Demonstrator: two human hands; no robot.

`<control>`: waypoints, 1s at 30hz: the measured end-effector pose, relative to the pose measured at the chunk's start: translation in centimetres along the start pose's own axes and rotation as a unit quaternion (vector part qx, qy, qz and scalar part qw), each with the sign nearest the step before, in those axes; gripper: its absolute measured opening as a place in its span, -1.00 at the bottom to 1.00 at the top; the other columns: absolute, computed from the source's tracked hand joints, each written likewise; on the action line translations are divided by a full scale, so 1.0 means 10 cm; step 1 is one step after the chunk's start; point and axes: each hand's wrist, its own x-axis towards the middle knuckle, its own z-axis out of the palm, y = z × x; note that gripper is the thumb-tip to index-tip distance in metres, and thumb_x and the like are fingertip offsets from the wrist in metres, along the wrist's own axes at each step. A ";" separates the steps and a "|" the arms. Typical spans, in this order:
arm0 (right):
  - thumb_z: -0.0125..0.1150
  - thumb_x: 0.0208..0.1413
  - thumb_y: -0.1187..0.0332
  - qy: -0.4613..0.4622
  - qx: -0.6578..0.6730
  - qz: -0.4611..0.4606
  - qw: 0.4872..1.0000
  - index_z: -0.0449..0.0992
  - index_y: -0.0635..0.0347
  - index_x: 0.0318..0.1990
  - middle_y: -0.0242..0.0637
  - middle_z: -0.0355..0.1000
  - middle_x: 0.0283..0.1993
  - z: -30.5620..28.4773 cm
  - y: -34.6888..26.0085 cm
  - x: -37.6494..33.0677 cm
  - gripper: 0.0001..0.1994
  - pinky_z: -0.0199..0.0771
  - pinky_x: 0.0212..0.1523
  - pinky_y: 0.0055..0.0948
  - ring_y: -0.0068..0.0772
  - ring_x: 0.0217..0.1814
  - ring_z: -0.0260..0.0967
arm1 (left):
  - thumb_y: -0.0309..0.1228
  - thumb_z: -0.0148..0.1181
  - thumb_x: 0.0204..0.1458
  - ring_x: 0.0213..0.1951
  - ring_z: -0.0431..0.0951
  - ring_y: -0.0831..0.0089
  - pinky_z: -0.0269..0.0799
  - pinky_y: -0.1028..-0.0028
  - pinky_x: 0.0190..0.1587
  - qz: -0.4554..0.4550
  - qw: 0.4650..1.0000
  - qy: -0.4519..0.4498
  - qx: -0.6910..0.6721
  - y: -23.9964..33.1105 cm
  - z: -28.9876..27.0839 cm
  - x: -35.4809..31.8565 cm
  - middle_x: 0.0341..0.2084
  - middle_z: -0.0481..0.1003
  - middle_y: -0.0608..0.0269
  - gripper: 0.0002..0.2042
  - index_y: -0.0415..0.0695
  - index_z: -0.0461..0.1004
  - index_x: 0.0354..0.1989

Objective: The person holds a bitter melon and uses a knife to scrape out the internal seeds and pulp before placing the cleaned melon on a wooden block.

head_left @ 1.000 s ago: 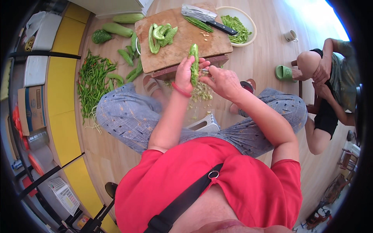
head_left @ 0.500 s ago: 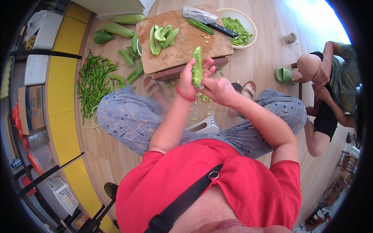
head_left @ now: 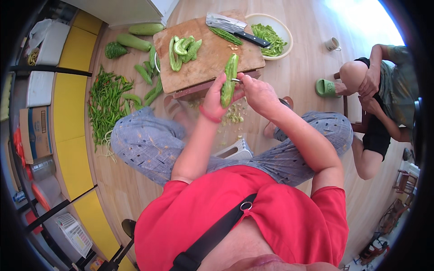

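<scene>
My left hand [head_left: 216, 97] grips a halved green bitter gourd [head_left: 228, 79], held upright over my lap. My right hand [head_left: 257, 90] holds a small metal spoon [head_left: 236, 80] against the gourd's inner side. Pale scooped-out seeds and pulp [head_left: 231, 118] lie on the floor below my hands. In front of me is a wooden cutting board [head_left: 205, 61] with cleaned gourd halves [head_left: 183, 47] and a cleaver [head_left: 233, 28] with a black handle on it.
A pale bowl of cut green pieces [head_left: 270, 36] stands right of the board. Whole gourds [head_left: 132, 41] and a heap of long green chillies [head_left: 106, 101] lie on the wooden floor at left. Another person [head_left: 384, 97] sits at right near a small cup [head_left: 332, 44].
The gourd has been lifted slightly and turned in my left hand while my right hand has shifted along it with the spoon.
</scene>
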 end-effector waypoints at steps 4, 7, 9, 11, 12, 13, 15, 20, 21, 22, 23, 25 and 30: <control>-0.09 -0.07 0.45 0.056 -0.167 -0.057 0.983 0.31 0.27 -0.39 -0.04 0.41 -0.47 0.11 0.07 -0.02 -0.90 0.41 -0.47 -0.18 -0.13 -0.43 0.43 | -0.37 -0.19 0.13 -0.16 0.45 0.40 0.41 0.35 -0.11 0.065 0.991 0.013 0.114 -0.07 0.15 -0.03 -0.17 0.40 0.16 -0.65 -0.12 0.17 0.10; -0.09 -0.10 0.47 -0.003 -0.148 -0.078 0.986 0.31 0.29 -0.44 -0.04 0.40 -0.54 0.19 0.01 -0.07 -0.92 0.41 -0.52 -0.21 -0.11 -0.52 0.42 | -0.37 -0.20 0.14 -0.14 0.44 0.37 0.40 0.38 -0.10 0.050 0.990 0.019 0.127 -0.04 0.09 -0.04 -0.15 0.39 0.13 -0.65 -0.18 0.16 0.09; -0.09 -0.13 0.48 -0.003 -0.144 -0.105 0.984 0.31 0.30 -0.46 -0.05 0.38 -0.59 0.25 0.01 -0.14 -0.92 0.42 -0.54 -0.23 -0.12 -0.54 0.42 | -0.38 -0.20 0.13 -0.08 0.40 0.29 0.33 0.36 -0.02 0.033 0.993 0.035 0.108 -0.05 0.07 -0.05 -0.13 0.37 0.04 -0.66 -0.28 0.20 0.04; -0.08 -0.14 0.48 -0.012 -0.155 -0.132 0.979 0.32 0.31 -0.46 -0.05 0.38 -0.59 0.36 -0.04 -0.25 -0.91 0.42 -0.55 -0.22 -0.11 -0.53 0.43 | -0.36 -0.19 0.13 -0.08 0.41 0.26 0.36 0.34 -0.03 0.027 0.994 0.067 0.078 -0.05 0.01 -0.05 -0.13 0.37 0.03 -0.66 -0.28 0.20 0.04; -0.08 -0.14 0.48 -0.035 -0.150 -0.106 0.982 0.32 0.33 -0.44 -0.05 0.38 -0.59 0.38 -0.05 -0.25 -0.89 0.41 -0.55 -0.22 -0.10 -0.52 0.43 | -0.35 -0.17 0.13 -0.07 0.40 0.23 0.38 0.31 -0.05 0.028 0.994 0.064 0.080 -0.06 -0.03 -0.04 -0.14 0.37 0.02 -0.65 -0.27 0.20 0.04; -0.09 -0.15 0.48 -0.042 -0.148 -0.111 0.982 0.32 0.34 -0.44 -0.04 0.39 -0.59 0.36 -0.04 -0.24 -0.89 0.41 -0.55 -0.21 -0.10 -0.52 0.43 | -0.35 -0.17 0.13 -0.07 0.40 0.23 0.37 0.31 -0.05 0.027 0.995 0.060 0.077 -0.06 -0.05 -0.02 -0.13 0.37 0.01 -0.65 -0.28 0.20 0.04; -0.09 -0.15 0.49 -0.060 -0.141 -0.115 0.981 0.32 0.35 -0.43 -0.04 0.39 -0.58 0.31 -0.05 -0.24 -0.88 0.41 -0.54 -0.20 -0.08 -0.52 0.42 | -0.34 -0.17 0.13 -0.07 0.40 0.22 0.37 0.32 -0.05 0.019 0.996 0.055 0.068 -0.06 -0.06 -0.03 -0.13 0.37 0.01 -0.64 -0.29 0.20 0.04; -0.09 -0.13 0.47 -0.065 -0.091 -0.041 0.993 0.33 0.32 -0.42 -0.02 0.41 -0.54 0.28 0.01 -0.17 -0.88 0.41 -0.47 -0.14 -0.04 -0.49 0.42 | -0.33 -0.17 0.12 -0.07 0.40 0.20 0.33 0.29 -0.01 -0.025 0.999 0.034 0.016 -0.03 -0.07 0.00 -0.11 0.36 -0.01 -0.63 -0.33 0.19 0.03; -0.09 -0.12 0.46 -0.060 -0.082 -0.015 0.995 0.34 0.31 -0.42 -0.02 0.41 -0.54 0.29 0.04 -0.15 -0.88 0.41 -0.45 -0.13 -0.03 -0.48 0.42 | -0.33 -0.17 0.12 -0.07 0.41 0.20 0.31 0.29 0.00 -0.036 0.999 0.015 0.001 -0.04 -0.08 0.01 -0.11 0.36 -0.01 -0.63 -0.34 0.19 0.03; -0.10 -0.10 0.44 -0.049 -0.083 0.013 0.995 0.35 0.28 -0.41 -0.02 0.42 -0.52 0.31 0.09 -0.12 -0.87 0.40 -0.41 -0.12 -0.04 -0.45 0.43 | -0.37 -0.16 0.10 -0.04 0.38 0.26 0.25 0.28 0.05 -0.060 0.998 -0.015 -0.011 -0.07 -0.15 0.03 -0.08 0.34 0.04 -0.62 -0.31 0.18 0.05; -0.10 -0.09 0.43 -0.044 -0.084 0.015 0.995 0.35 0.28 -0.41 -0.02 0.42 -0.52 0.31 0.14 -0.10 -0.87 0.40 -0.40 -0.12 -0.04 -0.44 0.43 | -0.38 -0.15 0.08 -0.02 0.36 0.28 0.23 0.29 0.06 -0.055 0.998 -0.009 0.020 -0.09 -0.09 0.00 -0.06 0.33 0.07 -0.62 -0.29 0.17 0.07; -0.10 -0.08 0.42 -0.034 -0.088 0.021 0.995 0.35 0.27 -0.41 -0.02 0.42 -0.51 0.31 0.23 -0.10 -0.87 0.40 -0.39 -0.13 -0.04 -0.42 0.43 | -0.41 -0.14 0.06 0.01 0.32 0.32 0.20 0.31 0.09 -0.046 0.996 0.001 0.082 -0.15 0.04 -0.06 -0.03 0.31 0.11 -0.60 -0.27 0.16 0.09; -0.11 -0.04 0.39 -0.019 -0.108 -0.023 0.994 0.33 0.27 -0.41 0.01 0.42 -0.49 0.30 0.15 -0.09 -0.86 0.40 -0.38 -0.14 -0.01 -0.39 0.42 | -0.44 -0.14 0.03 -0.01 0.32 0.35 0.19 0.30 0.08 -0.010 0.999 -0.010 0.048 -0.14 -0.01 -0.03 -0.07 0.34 0.14 -0.61 -0.23 0.18 0.08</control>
